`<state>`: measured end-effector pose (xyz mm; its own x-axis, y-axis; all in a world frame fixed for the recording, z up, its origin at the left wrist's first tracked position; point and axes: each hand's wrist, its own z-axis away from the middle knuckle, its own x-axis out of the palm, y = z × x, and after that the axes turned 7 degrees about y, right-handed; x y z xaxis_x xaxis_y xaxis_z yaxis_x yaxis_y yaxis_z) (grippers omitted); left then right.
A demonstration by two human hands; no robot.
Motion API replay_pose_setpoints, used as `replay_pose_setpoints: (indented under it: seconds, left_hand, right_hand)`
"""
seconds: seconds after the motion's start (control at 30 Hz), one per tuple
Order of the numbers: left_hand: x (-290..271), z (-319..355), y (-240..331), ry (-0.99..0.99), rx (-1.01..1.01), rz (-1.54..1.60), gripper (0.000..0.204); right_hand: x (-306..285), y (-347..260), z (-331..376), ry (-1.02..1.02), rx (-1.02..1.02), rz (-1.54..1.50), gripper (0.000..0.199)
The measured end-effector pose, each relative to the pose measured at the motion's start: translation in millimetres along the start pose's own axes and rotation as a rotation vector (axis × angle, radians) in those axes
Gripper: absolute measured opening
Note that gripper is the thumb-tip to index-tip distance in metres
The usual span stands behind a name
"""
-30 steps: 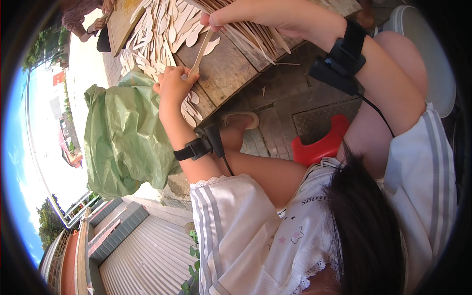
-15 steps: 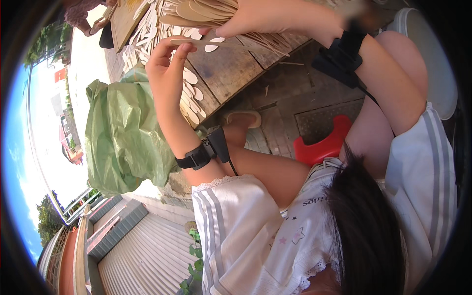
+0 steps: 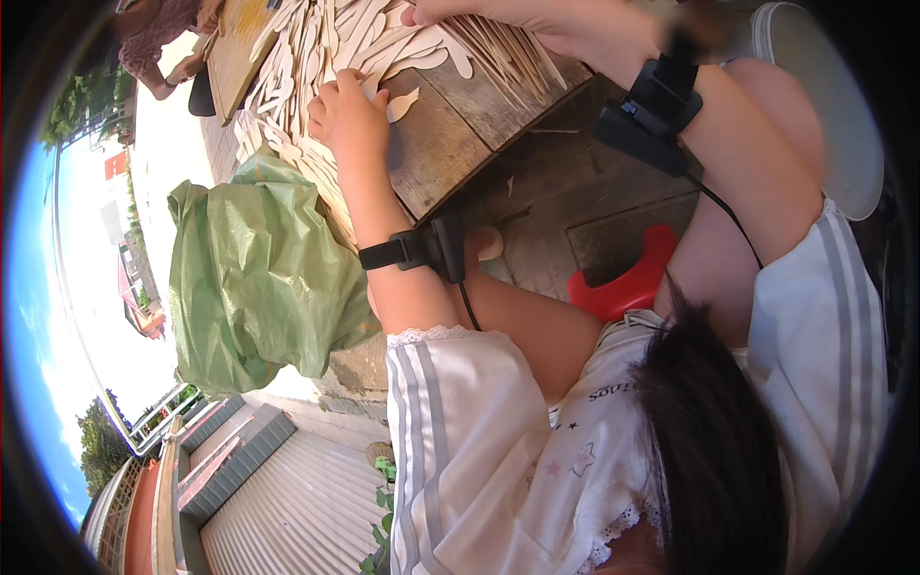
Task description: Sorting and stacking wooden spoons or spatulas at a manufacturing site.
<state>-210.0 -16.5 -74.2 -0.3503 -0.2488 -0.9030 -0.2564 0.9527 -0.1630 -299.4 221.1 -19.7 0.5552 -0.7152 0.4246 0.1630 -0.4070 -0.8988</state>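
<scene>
Pale wooden sticks (image 3: pixel 335 43) lie heaped on the table (image 3: pixel 436 144), long axes mixed, just beyond the nearer left hand (image 3: pixel 351 117), its fingers curled; whether it or the right hand (image 3: pixel 527 17) grips any, I can't tell.

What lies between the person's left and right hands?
In the head view, loose flat wooden pieces on the plank table lie between the left hand and the right hand.
</scene>
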Motion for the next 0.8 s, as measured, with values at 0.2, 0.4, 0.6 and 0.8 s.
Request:
replay_pose_setpoints:
  seconds: [0.2, 0.4, 0.6, 0.8]
  left_hand:
    - [-8.3, -9.0, 5.1, -0.236, -0.105, 0.053, 0.023]
    - [-51.6, -8.8, 0.0, -0.382, -0.269, 0.486, 0.018]
    - [-104.0, -7.6, 9.9, -0.267, -0.199, 0.885, 0.017]
    - [-97.9, 3.1, 4.9, -0.011, -0.109, 0.928, 0.023]
  right_hand:
    - [-9.5, -1.1, -12.8, 0.044, -0.155, 0.026, 0.038]
    - [-4.8, -19.7, -12.8, 0.206, -0.395, 0.452, 0.042]
    - [6.7, -20.5, -1.8, -0.11, -0.318, 0.478, 0.042]
    - [28.2, -8.9, 7.8, -0.406, -0.094, 0.573, 0.04]
